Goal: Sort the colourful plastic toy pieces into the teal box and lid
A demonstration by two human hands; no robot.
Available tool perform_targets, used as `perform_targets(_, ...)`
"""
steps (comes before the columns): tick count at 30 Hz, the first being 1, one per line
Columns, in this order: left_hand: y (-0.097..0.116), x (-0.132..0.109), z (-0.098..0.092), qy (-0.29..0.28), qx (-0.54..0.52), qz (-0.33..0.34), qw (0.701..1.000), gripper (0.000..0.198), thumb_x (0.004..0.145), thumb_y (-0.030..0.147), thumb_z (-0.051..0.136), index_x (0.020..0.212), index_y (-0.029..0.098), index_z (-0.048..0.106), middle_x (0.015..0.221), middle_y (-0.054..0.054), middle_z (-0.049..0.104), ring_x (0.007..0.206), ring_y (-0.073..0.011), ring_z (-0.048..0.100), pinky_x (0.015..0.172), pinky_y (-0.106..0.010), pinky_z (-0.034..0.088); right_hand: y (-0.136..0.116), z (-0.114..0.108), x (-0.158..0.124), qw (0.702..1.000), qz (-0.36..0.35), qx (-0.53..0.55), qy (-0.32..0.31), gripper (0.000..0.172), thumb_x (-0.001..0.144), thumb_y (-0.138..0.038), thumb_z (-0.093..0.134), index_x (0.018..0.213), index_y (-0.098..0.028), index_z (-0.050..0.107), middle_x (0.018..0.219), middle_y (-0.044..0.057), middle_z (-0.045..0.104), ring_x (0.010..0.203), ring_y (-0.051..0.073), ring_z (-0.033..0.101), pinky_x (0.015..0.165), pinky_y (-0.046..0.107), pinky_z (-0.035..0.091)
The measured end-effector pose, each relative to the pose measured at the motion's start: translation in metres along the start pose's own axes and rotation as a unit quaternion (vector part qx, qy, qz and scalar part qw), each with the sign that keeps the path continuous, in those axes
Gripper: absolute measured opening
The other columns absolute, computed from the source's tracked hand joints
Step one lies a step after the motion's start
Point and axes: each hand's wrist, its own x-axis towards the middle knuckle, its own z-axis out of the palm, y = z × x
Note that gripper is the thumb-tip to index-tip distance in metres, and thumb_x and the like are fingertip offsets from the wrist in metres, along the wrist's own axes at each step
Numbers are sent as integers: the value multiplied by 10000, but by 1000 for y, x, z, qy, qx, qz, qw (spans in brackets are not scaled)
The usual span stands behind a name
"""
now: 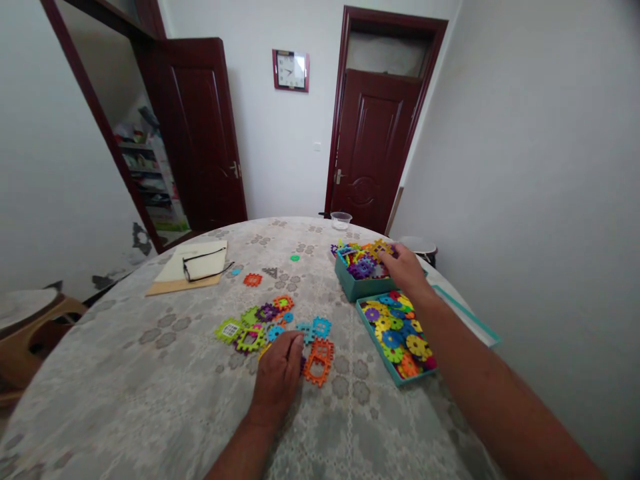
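Observation:
My left hand (277, 375) lies palm down on the table, fingers together, pressing on the near edge of a flat cluster of joined coloured plastic pieces (260, 323). An orange square piece (319, 361) sits just right of its fingertips. My right hand (406, 268) reaches into the far teal box (356, 288), fingers curled over the pile of coloured pieces, with a yellow-orange piece (379, 249) at its fingertips. A second teal tray (376, 339), nearer to me, holds several coloured gears under my right forearm.
A lone orange piece (253, 279), a small green disc (295, 257) and a blue one lie farther out. A notebook with glasses (200, 268) sits at the far left. A clear plastic cup (341, 219) stands at the far edge. The teal lid (470, 317) lies right of the tray.

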Motion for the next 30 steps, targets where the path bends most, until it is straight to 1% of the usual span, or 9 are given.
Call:
perform_targets(3, -2, 0, 1, -3, 2, -4, 1000, 376, 1034, 443, 427, 984, 215, 722, 912, -54, 762, 836, -220, 715, 796, -332, 555, 22, -5, 39, 995, 25, -88, 32, 387, 911, -346, 560, 1217, -141, 679, 1130, 138, 741, 1017, 248, 681, 871, 299, 494)
perform_targets(6, -4, 1, 2, -7, 2, -6, 1000, 383, 1041, 440, 417, 963, 218, 719, 899, -50, 759, 820, -215, 707, 785, -324, 546, 41, -4, 60, 993, 43, -109, 23, 387, 878, -317, 618, 1199, -116, 697, 1160, 177, 738, 1074, 283, 677, 925, 330, 485)
perform_targets(11, -6, 0, 4, 0, 5, -4, 1000, 377, 1039, 453, 430, 941, 226, 714, 890, -40, 752, 822, -211, 695, 806, -322, 536, 64, 5, 64, 991, 50, -120, 10, 459, 849, -306, 682, 1262, -106, 685, 1178, 182, 744, 1105, 292, 681, 981, 357, 481)
perform_targets(14, -6, 1, 3, 2, 7, -2, 1000, 385, 1040, 457, 428, 936, 224, 716, 879, -42, 752, 816, -211, 694, 808, -321, 539, 76, 8, 61, 993, 49, -105, 11, 404, 865, -309, 669, 1220, -121, 713, 1179, 161, 750, 1105, 270, 684, 998, 352, 480)
perform_targets(16, -6, 1, 3, 4, 9, -2, 1000, 382, 1040, 453, 429, 942, 225, 718, 883, -41, 753, 818, -210, 696, 808, -318, 540, 82, 9, 60, 995, 53, -85, 16, 366, 864, -317, 671, 1171, -129, 736, 1166, 148, 757, 1050, 250, 704, 958, 338, 509)
perform_targets(19, -5, 1, 3, 3, 10, -3, 1000, 373, 1039, 447, 432, 934, 231, 716, 857, -31, 745, 790, -204, 690, 791, -312, 538, 87, 8, 63, 997, 67, -40, 28, 352, 883, -327, 639, 1156, -132, 743, 1119, 126, 771, 849, 195, 732, 781, 284, 564)
perform_targets(23, -4, 2, 2, 8, 8, -1, 1000, 388, 1033, 462, 428, 899, 235, 712, 829, -29, 739, 756, -204, 687, 750, -306, 539, 85, 5, 75, 995, 84, 10, 47, 360, 907, -306, 576, 1163, -114, 741, 1000, 110, 788, 654, 146, 703, 595, 225, 546)
perform_targets(27, -3, 2, 1, 8, 4, -3, 1000, 401, 1027, 481, 431, 890, 234, 716, 823, -44, 746, 755, -217, 692, 739, -314, 548, 79, 1, 95, 993, 97, 14, 67, 363, 898, -290, 569, 1130, -74, 747, 931, 124, 790, 635, 140, 696, 567, 199, 520)
perform_targets(30, -4, 2, 1, 9, 4, -4, 1000, 405, 1027, 487, 434, 880, 240, 719, 807, -37, 742, 730, -213, 686, 711, -306, 544, 75, 1, 111, 991, 109, -16, 78, 359, 890, -300, 575, 1087, -67, 764, 908, 138, 789, 643, 160, 702, 599, 226, 517)
